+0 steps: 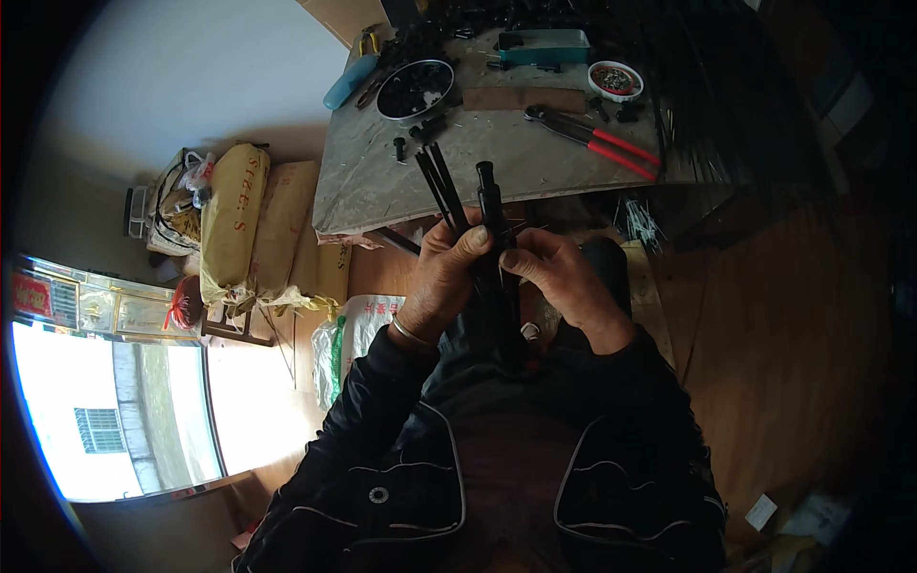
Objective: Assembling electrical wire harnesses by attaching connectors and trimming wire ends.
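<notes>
The left hand [445,279] grasps slim black rods [440,186] and a thick, black stepped shaft [490,202] just short of the grey-topped counter [355,186]; whether the right hand [571,285] pinches anything, I cannot tell. A steady left grip should help alignment.

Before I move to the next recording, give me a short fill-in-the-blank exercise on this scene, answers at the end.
1. The thin rods in the person's left hand are ____ in colour.
2. The long-handled tool on the table has ____ grips.
3. In the picture, the small white dish is to the ____ of the larger round bowl.
4. A bangle circles the person's ____ wrist.

Missing words: black; red; right; left.
</notes>
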Demonstrator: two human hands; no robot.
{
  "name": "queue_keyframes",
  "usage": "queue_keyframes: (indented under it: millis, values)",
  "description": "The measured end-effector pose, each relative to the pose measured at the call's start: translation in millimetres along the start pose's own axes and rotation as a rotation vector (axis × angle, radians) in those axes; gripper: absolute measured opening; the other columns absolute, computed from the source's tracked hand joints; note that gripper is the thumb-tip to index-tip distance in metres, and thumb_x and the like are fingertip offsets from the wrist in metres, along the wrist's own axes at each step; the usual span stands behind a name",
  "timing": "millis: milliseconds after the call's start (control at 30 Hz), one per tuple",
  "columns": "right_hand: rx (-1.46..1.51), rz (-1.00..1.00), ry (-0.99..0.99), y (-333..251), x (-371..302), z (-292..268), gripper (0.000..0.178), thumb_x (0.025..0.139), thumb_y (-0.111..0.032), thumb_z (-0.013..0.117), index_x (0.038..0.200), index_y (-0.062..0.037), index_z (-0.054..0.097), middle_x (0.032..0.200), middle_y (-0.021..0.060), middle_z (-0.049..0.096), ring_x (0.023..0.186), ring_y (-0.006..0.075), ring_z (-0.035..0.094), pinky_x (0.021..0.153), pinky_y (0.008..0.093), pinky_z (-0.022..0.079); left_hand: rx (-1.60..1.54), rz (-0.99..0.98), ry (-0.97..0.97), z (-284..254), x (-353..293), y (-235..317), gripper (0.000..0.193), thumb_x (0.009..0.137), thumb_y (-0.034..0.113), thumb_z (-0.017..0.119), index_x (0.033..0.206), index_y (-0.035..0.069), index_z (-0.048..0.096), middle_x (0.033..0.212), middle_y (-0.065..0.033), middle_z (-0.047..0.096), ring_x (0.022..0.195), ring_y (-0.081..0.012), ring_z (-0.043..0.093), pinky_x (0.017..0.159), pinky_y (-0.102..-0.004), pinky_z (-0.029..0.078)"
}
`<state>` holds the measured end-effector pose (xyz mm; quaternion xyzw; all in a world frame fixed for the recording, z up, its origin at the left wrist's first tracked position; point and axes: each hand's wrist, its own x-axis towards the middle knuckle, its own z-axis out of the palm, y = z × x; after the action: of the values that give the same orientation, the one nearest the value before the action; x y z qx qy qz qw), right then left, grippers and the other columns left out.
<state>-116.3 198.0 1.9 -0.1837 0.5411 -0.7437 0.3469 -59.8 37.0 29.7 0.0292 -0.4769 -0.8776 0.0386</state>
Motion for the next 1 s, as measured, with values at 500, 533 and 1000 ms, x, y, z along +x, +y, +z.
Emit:
queue_keyframes:
  millis: [500,533,1000]
  values:
    - [-0.082,-0.232,0.195,6,-3,23,0.022,0.092,-0.023,0.064,0.088,-0.0020,0.060,0.073,-0.0008,0.057,0.069,0.0067,0.050,0.063,0.0231,0.041,0.113,0.062,0.072,8,-2,0,0.017,0.088,0.012,0.069,0.102,0.006,0.060,0.090,0.0003,0.064,0.080,-0.0082,0.058,0.076,-0.0234,0.048]
    - [-0.080,-0.232,0.195,7,-3,24,0.022,0.092,-0.023,0.064,0.088,-0.0020,0.060,0.073,-0.0008,0.057,0.069,0.0067,0.050,0.063,0.0231,0.041,0.134,0.067,0.080,8,-2,0,0.017,0.088,0.012,0.069,0.102,0.006,0.060,0.089,0.0004,0.064,0.080,-0.0079,0.058,0.075,-0.0230,0.048]
    - [-0.172,-0.285,0.254,5,-10,29,0.024,0.092,-0.024,0.063,0.091,-0.0009,0.061,0.076,0.0044,0.063,0.071,0.0099,0.056,0.064,0.0272,0.045,0.222,0.091,0.099,11,-3,0,0.016,0.086,0.009,0.070,0.097,0.005,0.060,0.086,0.0000,0.063,0.077,-0.0078,0.057,0.073,-0.0220,0.047]
